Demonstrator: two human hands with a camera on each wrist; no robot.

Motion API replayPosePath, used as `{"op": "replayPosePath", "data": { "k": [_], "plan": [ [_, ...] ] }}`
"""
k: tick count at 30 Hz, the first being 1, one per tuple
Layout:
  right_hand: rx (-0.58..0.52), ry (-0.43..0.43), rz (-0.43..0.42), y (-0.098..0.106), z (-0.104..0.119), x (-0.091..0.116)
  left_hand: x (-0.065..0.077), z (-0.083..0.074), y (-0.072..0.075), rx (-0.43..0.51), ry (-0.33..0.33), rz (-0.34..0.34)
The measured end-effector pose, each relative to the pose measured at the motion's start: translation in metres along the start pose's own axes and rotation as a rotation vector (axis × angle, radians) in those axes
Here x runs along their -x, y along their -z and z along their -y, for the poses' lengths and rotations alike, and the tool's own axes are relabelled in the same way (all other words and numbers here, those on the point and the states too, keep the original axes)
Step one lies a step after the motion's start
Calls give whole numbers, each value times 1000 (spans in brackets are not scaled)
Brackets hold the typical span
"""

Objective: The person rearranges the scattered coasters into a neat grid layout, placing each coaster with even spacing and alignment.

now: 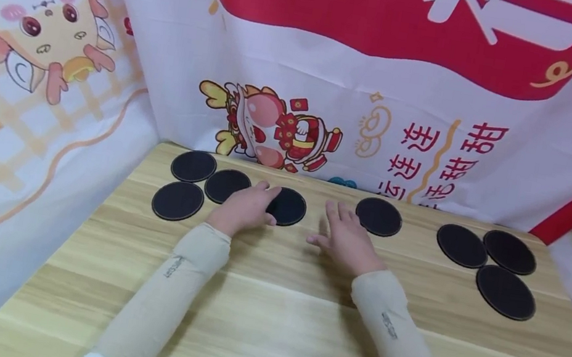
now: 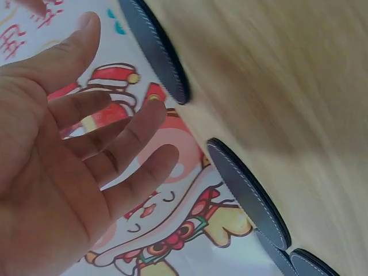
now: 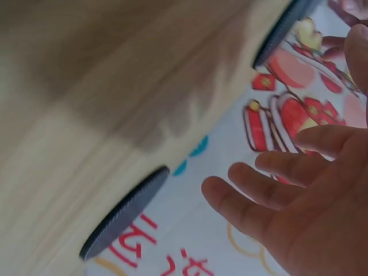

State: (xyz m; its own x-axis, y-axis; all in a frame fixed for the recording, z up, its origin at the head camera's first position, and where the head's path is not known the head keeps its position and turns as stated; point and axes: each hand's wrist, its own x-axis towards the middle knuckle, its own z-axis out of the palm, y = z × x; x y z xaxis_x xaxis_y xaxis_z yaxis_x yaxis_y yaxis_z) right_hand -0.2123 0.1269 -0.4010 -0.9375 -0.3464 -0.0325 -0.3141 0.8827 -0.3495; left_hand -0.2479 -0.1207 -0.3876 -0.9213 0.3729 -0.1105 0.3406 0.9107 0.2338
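Note:
My left hand (image 1: 248,205) hovers over the wooden table, holding nothing, its fingers loosely spread. Its fingertips overlap the left edge of a round black coaster (image 1: 289,208) in the head view. In the left wrist view, the palm and parted fingers (image 2: 129,141) show with a gap between them and the stitched coasters (image 2: 250,192). My right hand (image 1: 348,238) is also empty, fingers extended, just left of another black coaster (image 1: 379,217). The right wrist view has that coaster (image 3: 125,214) lying flat on the table, apart from the fingers (image 3: 241,201).
Three black coasters (image 1: 177,201) lie grouped at the table's back left. Another three (image 1: 505,292) sit together toward the right edge. A printed white and red cloth (image 1: 304,63) hangs behind the wooden table (image 1: 272,338), and a patterned cloth (image 1: 4,146) borders its left side.

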Motion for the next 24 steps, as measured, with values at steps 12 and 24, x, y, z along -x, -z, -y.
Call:
{"op": "replayPosePath", "data": {
  "k": [12, 24],
  "plan": [
    [90, -127, 182, -42, 6, -66, -14, 11, -13, -71, 70, 60],
    [-28, -159, 221, -32, 22, -78, -19, 12, -20, 68, 87, 64]
  ]
}}
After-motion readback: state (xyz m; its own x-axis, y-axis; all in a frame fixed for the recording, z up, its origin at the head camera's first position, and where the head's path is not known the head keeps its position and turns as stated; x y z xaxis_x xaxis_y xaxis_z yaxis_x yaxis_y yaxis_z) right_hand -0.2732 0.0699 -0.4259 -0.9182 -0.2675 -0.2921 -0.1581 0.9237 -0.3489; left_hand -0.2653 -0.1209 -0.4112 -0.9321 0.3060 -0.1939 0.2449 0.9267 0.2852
